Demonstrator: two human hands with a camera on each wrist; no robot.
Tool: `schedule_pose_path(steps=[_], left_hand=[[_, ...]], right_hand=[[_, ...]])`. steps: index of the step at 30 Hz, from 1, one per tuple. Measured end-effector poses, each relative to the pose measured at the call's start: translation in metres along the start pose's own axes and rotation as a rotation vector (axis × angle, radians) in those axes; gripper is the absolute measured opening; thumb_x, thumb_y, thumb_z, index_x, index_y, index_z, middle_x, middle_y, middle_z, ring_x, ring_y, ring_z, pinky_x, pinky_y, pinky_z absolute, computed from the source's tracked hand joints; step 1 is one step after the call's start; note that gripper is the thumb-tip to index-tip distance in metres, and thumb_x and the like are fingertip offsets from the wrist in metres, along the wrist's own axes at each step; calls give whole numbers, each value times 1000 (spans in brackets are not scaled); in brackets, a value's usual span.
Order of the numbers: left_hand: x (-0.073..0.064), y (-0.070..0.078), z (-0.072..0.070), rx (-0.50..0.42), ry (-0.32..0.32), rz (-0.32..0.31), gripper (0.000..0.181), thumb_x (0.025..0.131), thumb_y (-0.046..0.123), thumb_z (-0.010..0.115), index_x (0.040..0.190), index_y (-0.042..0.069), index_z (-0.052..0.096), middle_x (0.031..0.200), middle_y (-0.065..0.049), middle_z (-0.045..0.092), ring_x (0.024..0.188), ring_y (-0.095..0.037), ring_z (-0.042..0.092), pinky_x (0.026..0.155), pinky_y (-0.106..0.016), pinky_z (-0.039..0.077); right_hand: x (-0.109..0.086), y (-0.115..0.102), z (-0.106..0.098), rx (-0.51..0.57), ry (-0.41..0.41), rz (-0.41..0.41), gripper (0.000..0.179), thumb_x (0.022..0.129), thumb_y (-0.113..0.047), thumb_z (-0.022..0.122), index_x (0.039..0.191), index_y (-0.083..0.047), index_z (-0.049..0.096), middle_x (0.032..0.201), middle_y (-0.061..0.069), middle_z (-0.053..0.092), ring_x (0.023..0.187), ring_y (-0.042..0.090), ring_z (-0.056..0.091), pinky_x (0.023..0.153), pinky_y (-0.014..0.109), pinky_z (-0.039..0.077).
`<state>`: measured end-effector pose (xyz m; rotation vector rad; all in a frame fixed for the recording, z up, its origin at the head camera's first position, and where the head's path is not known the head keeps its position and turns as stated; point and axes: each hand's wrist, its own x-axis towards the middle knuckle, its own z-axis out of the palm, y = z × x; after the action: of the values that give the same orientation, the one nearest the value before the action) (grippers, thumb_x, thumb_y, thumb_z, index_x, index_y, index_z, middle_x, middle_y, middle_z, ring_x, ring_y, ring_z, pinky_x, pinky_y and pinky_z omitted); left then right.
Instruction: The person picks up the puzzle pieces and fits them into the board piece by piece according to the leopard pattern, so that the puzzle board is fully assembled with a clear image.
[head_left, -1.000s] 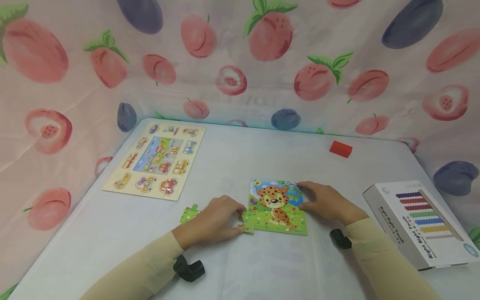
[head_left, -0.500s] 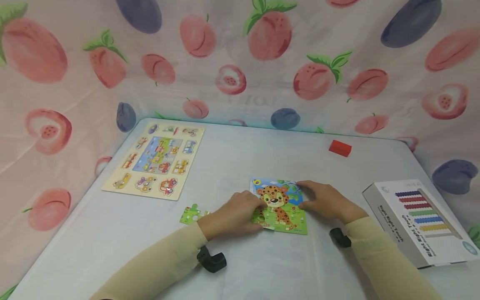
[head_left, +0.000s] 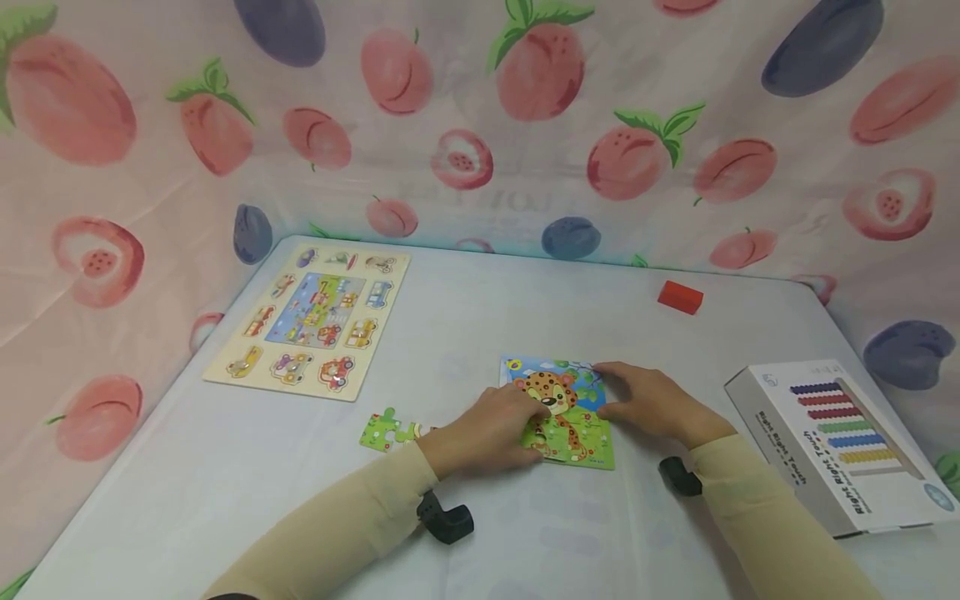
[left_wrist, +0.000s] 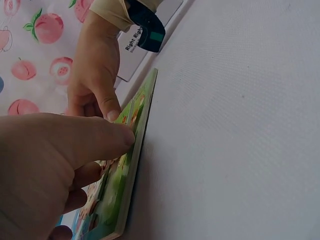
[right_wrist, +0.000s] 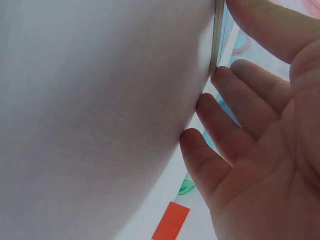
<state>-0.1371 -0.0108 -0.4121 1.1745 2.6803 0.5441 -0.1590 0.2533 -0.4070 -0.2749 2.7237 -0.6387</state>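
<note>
A leopard jigsaw puzzle (head_left: 596,446) lies flat on the table in the head view. My left hand (head_left: 487,432) reaches over its lower left part and pinches a green puzzle piece (head_left: 553,448) between thumb and fingers, low over the picture. In the left wrist view the thumb (left_wrist: 107,137) lies along the puzzle's near edge, and the fingers partly hide the picture. My right hand (head_left: 651,407) rests at the puzzle's upper right side, thumb and fingertips touching its edge. Loose green puzzle pieces (head_left: 377,432) lie left of the left hand, partly hidden by the sleeve.
A wooden vehicle peg board (head_left: 378,325) lies at the back left. Toward the back right sits a red block (head_left: 681,297). A white box (head_left: 817,492) with coloured rows printed on it stands beside the right arm. Fruit-patterned cloth (head_left: 517,167) rises behind the table (head_left: 480,308).
My left hand has moved right with the puzzle piece, from beside the puzzle to over its lower part. More of the loose pieces shows now. The right hand has stayed in place.
</note>
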Motion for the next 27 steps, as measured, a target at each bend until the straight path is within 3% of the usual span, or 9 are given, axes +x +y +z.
schedule_pose_path(steps=[4, 11, 21, 27], left_hand=[[2, 1, 0, -5, -10, 1, 46, 88, 32, 77, 128, 11, 66, 117, 3, 65, 111, -15, 52, 94, -37, 42], [10, 5, 2, -20, -8, 26, 45, 86, 32, 78, 125, 12, 68, 113, 6, 65, 101, -12, 50, 91, -34, 41], [20, 9, 9, 4, 20, 71, 44, 87, 36, 78, 123, 13, 69, 112, 5, 66, 109, -14, 54, 100, -35, 39], [24, 10, 11, -5, 39, 77, 44, 87, 37, 78, 123, 12, 69, 112, 7, 67, 105, -12, 54, 95, -32, 38]], right_hand=[[0, 0, 0, 3, 4, -1, 71, 88, -29, 77, 149, -11, 46, 151, 20, 43, 139, 46, 34, 108, 64, 30], [-1, 0, 0, 9, 9, -11, 70, 88, -27, 77, 149, -10, 47, 151, 21, 44, 139, 45, 35, 108, 64, 30], [-1, 0, -1, 1, 8, -14, 70, 88, -28, 77, 149, -10, 47, 150, 21, 44, 138, 45, 36, 108, 64, 30], [-2, 0, -1, 1, 8, -21, 70, 89, -27, 77, 149, -9, 47, 150, 21, 44, 139, 45, 35, 108, 63, 30]])
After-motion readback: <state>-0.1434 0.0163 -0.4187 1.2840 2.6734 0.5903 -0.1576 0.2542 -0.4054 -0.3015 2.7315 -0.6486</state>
